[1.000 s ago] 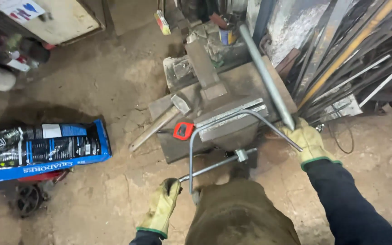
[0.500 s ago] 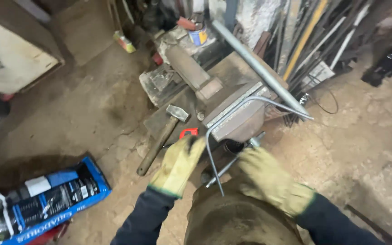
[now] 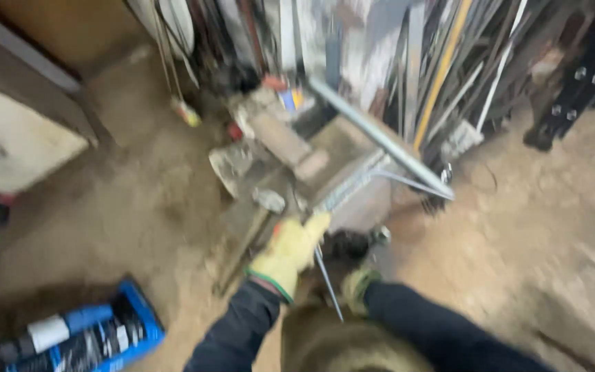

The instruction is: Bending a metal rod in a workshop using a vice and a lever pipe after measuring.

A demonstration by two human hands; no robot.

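The view is motion-blurred. My left hand (image 3: 289, 252), in a yellow glove, lies on the near corner of a thin bent steel rod (image 3: 352, 180) where it meets a heavy grey metal block (image 3: 342, 162) on the floor. One leg of the rod runs down past the glove toward my knee. My right hand (image 3: 357, 284), also gloved, sits low beside that leg, by the dark front of the block; its fingers are mostly hidden. A long grey pipe (image 3: 380, 138) lies slanted across the block. A hammer (image 3: 253, 224) rests just left of my left hand.
Many metal bars and strips (image 3: 442, 69) lean against the back wall. A blue crate (image 3: 91, 334) with cans stands at the lower left. A pale cabinet (image 3: 15, 138) is on the left. The floor is dirt, and a black stand (image 3: 573, 89) is at the far right.
My head has swung, shifting the block up and right in view. Both hands came in from the sides to the rod's near end, and the left glove now covers the red piece.
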